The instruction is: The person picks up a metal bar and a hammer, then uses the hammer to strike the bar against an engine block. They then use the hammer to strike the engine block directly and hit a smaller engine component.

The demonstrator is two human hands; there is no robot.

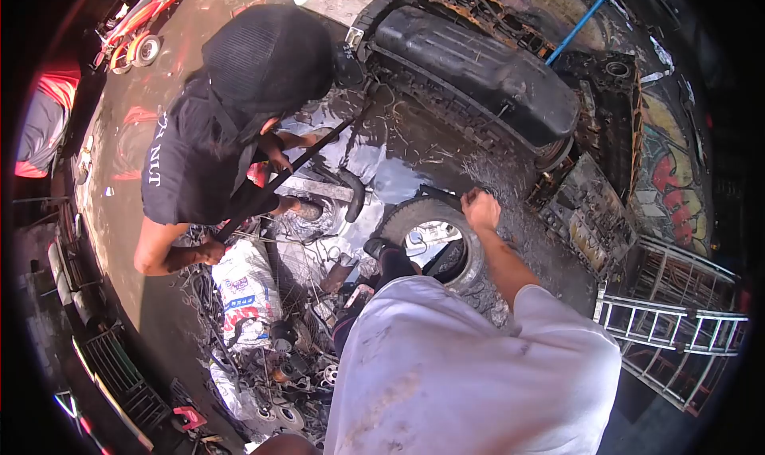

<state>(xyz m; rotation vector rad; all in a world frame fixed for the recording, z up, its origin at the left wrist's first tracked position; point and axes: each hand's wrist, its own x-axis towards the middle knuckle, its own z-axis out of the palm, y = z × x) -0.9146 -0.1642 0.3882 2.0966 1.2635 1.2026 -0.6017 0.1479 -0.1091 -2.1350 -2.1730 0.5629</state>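
My right hand (480,209) is closed, its fingers curled at the upper right edge of a worn tire (472,260). Whether it grips the tire or something small is hidden. A dark flat piece (440,195) lies by the tire's top edge, close to my fingers. My left hand is out of view. My shoe (378,248) is at the tire's left side. Across from me, a bent-over person (199,148) in a black shirt and dark head covering holds a long black bar (315,149) with both hands.
A large greasy engine block (478,72) lies at the upper right. Metal ladder-like racks (669,315) stand at the right. Scrap parts and a printed white sack (245,292) lie at lower left. The wet floor (374,156) has puddles. A blue pole (586,17) leans at the back.
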